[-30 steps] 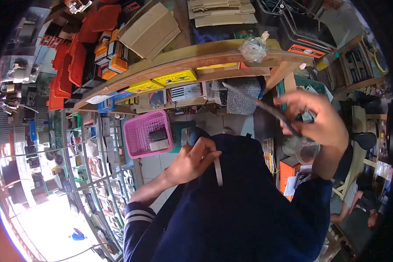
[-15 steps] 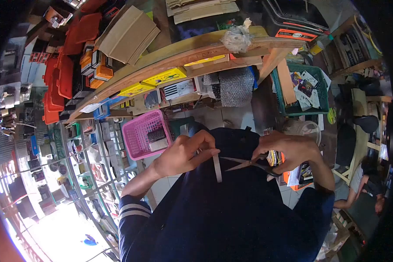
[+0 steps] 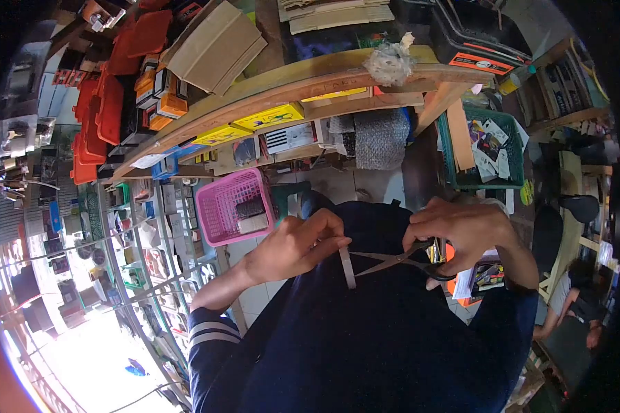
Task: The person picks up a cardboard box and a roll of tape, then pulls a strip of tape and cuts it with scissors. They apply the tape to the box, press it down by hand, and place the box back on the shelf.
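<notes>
Pinched between the thumb and fingers of my left hand point(image 3: 302, 242) is a narrow whitish strip point(image 3: 348, 268), hanging downward in front of my dark clothing. My right hand point(image 3: 465, 237) grips a pair of scissors point(image 3: 387, 261) by the dark handles, with fingers through the loops. The scissor blades are spread apart and point left, their tips right at the strip's edge. Both hands are held up over my lap, the strip and the blades between them.
A pink plastic basket point(image 3: 207, 210) with a dark and a white item stands beyond my left hand. A wooden workbench point(image 3: 337, 81) runs across the front, with yellow boxes point(image 3: 269, 117) below. A green crate point(image 3: 455, 180) holds papers at right. Another person point(image 3: 577, 310) is at far right.
The scissors have moved closer to the strip, and their blades have spread wider. The strip has tilted slightly. The whole view has shifted a little.
</notes>
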Motion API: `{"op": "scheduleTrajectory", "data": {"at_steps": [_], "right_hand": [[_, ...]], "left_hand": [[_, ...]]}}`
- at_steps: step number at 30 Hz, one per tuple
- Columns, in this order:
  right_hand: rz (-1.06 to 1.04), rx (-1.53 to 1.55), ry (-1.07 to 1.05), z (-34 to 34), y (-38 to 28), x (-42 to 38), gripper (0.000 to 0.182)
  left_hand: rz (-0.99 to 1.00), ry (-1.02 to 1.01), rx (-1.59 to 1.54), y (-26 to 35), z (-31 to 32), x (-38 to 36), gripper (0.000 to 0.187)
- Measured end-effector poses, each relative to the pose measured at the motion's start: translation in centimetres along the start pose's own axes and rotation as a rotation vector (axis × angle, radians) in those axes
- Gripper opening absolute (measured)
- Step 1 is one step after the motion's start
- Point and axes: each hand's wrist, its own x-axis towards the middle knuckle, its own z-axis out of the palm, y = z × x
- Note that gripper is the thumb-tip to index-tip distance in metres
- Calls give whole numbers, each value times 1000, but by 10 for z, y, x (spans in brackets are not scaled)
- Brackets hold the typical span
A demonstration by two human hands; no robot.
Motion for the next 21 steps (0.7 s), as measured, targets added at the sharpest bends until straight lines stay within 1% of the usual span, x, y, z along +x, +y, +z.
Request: {"op": "scheduleTrajectory", "data": {"at_steps": [1, 5, 7, 11, 13, 21], "right_hand": [[-57, 18, 23, 0, 1, 4, 58], [-36, 33, 13, -5, -1, 19, 59], [15, 38, -42, -9, -3, 23, 60], [11, 66, -63, -15, -7, 30, 62], [-47, -3, -17, -17, -9, 32, 59], [-18, 29, -53, -16, -3, 36, 60]], "left_hand": [[36, 30, -26, -2, 2, 0, 17], [31, 7, -27, -1, 2, 4, 18], [63, -5, -35, -1, 2, 7, 18], [50, -65, -28, -1, -2, 12, 18], [123, -33, -18, -3, 0, 15, 18], [123, -63, 1, -2, -4, 21, 19]]}}
